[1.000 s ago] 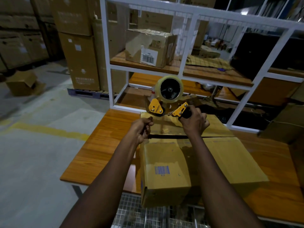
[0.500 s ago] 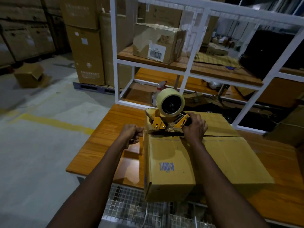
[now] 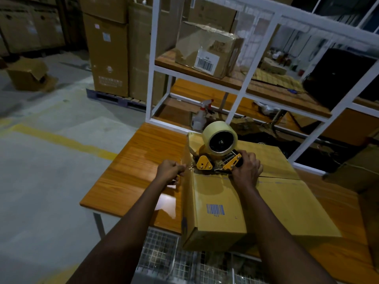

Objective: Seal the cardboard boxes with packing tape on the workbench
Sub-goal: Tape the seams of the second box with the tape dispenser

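Item: cardboard box (image 3: 242, 203), on the workbench (image 3: 135, 171) near its front edge, overhanging slightly. Centre seam runs 9-to-3 o'clock across the top.

Tape dispenser (image 3: 217, 152): seated at the seam's 9 o'clock end, roll upright.

Right hand (image 3: 247, 170): fingers closed around the dispenser handle, at 3 o'clock of the roll, forearm reaching to 12 o'clock.

Left hand (image 3: 169, 172): at 9 o'clock of the dispenser, off the box edge, fist pinched, apparently on the clear tape's free end.

Judgement: pull runs toward 3 o'clock.

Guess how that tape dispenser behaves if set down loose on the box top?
The tape dispenser looks top-heavy, with its big roll high above the narrow base, so it may tip. The round roll could roll away. The right hand steadies it on the box.
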{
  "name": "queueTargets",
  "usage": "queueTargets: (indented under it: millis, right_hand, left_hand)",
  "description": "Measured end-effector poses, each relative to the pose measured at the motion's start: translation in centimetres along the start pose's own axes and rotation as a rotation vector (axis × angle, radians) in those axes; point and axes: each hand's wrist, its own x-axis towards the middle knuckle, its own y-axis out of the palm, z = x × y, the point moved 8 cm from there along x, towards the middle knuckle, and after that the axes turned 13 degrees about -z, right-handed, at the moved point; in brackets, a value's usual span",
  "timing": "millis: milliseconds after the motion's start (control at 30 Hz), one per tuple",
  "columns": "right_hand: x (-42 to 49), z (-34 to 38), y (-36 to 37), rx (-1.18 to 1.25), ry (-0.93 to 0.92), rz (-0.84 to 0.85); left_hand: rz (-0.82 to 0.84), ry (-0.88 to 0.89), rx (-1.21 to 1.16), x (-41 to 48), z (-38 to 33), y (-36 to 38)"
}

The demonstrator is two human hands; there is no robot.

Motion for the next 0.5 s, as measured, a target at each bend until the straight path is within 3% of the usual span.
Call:
queueTargets:
  millis: [300, 500]
  right_hand:
    - [-0.3, -0.3, -0.3, -0.046, -0.028, 0.005]
    - [-0.5, -0.2, -0.4, -0.054, -0.032, 0.004]
  left_hand:
    - [-0.036, 0.073, 0.121, -0.5, 2.0, 2.5]
    - [-0.028, 0.074, 0.472, -0.6, 3.2, 1.4]
